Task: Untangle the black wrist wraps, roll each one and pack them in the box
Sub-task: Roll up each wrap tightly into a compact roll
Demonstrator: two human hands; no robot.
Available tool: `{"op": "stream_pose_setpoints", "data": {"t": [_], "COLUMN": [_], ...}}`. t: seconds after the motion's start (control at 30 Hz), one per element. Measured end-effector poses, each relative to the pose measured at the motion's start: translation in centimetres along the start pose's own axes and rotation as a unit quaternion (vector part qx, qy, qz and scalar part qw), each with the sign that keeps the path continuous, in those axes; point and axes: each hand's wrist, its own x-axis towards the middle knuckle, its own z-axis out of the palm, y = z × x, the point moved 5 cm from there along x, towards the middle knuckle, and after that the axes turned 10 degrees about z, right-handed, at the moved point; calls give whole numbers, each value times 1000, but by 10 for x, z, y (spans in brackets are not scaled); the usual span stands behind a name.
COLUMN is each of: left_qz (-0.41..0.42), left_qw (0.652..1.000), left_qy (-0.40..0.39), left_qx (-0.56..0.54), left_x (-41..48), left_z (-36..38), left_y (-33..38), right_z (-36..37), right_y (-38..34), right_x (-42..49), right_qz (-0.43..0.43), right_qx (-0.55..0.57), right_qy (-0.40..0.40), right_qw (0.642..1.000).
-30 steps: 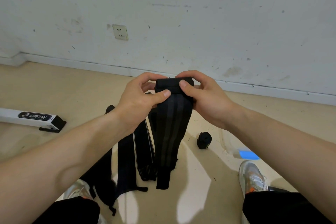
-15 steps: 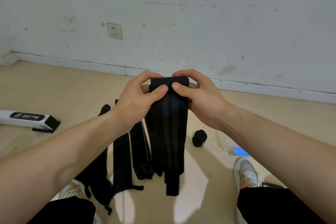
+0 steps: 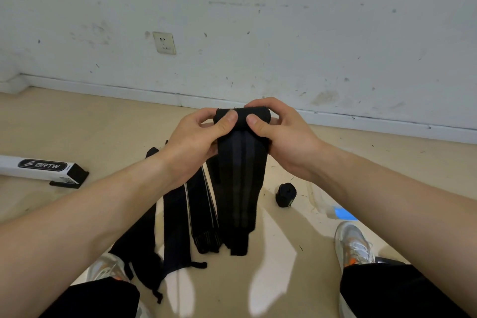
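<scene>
- The left grip [image 3: 191, 139] and right grip [image 3: 281, 134] are raised side by side in front of the person, at about the line where the floor [image 3: 77, 124] meets the wall [image 3: 258, 33].
- Both are closed on the same wrap [image 3: 240, 183]. Each grips one end of its rolled-up top, fingers curled behind it.
- The left thumb [image 3: 228, 120] and right thumb [image 3: 255, 121] press on the front of that roll, close together but not touching.
- The rest of the wrap hangs straight down from the roll, flat, with faint lighter stripes down its length. I can't tell whether its narrow lower end touches the floor.
- Loose wraps [image 3: 175, 214] lie stretched out on the floor below the left grip, side by side, some overlapping.
- A rolled wrap [image 3: 286, 195] sits on the floor to the right of the hanging one, apart from it.
- The box [image 3: 44, 169], long and white with a black end and a "BRTW" label, lies on the floor far to the left, well apart from the wraps.
- The person's shoes [image 3: 352, 242] show at the bottom, one on each side of the wraps.
- A socket [image 3: 164, 42] is set in the scuffed wall.
</scene>
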Motion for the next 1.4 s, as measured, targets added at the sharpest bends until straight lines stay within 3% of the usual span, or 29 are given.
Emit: {"op": "stream_pose_setpoints", "data": {"t": [0.17,0.37,0.77,1.0,1.4], "left_qz": [12,26,25,33,9], "left_qw": [1000,999,998,996,999], "left_qy": [12,28,14,26,7], "left_qx": [-5,35,64,77,53], "left_x": [0,-1,2,1,3], "left_z": [-1,-2,-1,-3,1], "left_y": [2,0,-4,-6,-7], "right_z": [0,-2,0,-2,-4], "right_y": [2,4,5,4,4], "right_x": [-2,-4,-4,-2,-3], "right_qz": [16,25,11,43,16], "right_qx": [17,-73,-17,-70,15], "right_qy": [-5,15,15,28,16], "right_qw": [1000,997,1000,996,1000]}}
